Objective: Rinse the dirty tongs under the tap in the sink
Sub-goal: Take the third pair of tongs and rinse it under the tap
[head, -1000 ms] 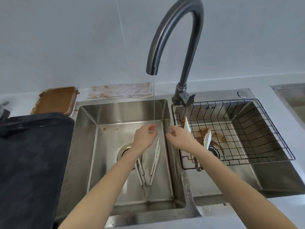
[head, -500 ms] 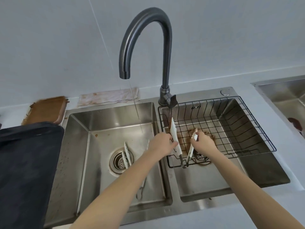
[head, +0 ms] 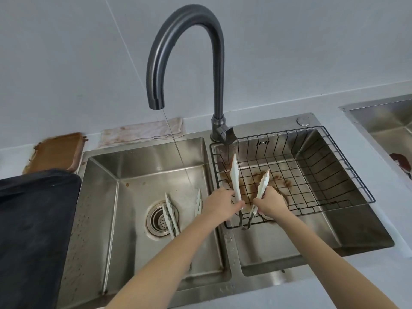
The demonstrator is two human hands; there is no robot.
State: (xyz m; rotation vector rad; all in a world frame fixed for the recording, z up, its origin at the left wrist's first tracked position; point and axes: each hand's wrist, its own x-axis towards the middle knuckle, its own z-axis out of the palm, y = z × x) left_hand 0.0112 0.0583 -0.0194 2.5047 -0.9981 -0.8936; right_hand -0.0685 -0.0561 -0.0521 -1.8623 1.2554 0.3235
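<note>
tongs (head: 235,181): white tips, metal hinge end, sitting in the wire rack (head: 347,184) over the right basin – arms spread in a V, tips pointing toward the back wall, hinge down at the rack's front edge

left hand (head: 219,202): fingers curled round the left arm of the tongs, about halfway up

right hand (head: 270,202): pinching the right arm of the same tongs, thumb and fingers closed on it

tap (head: 185,59): dark gooseneck, base on the sink's back rim between the two basins, spout swung over the left basin

water (head: 178,152): thin stream running down into the left basin, landing near its right wall – well apart from the held tongs

second tongs (head: 170,216): another white pair lying flat on the floor of the left basin, one arm across the drain (head: 161,218), the other arm near the right wall, partly hidden by the left forearm

sink (head: 225,259): steel double one, brown stains on the right basin's floor under the rack

cloth (head: 142,132): stained, folded, lying on the worktop behind the left basin

brown tray (head: 56,152): at the back of the worktop, left of the cloth, smeared brown

dark tray (head: 33,230): big one on the worktop's left edge, overlapping the sink's left rim

another basin (head: 388,121): at the right edge of the worktop, something dark red-brown in it, can't tell what
</note>
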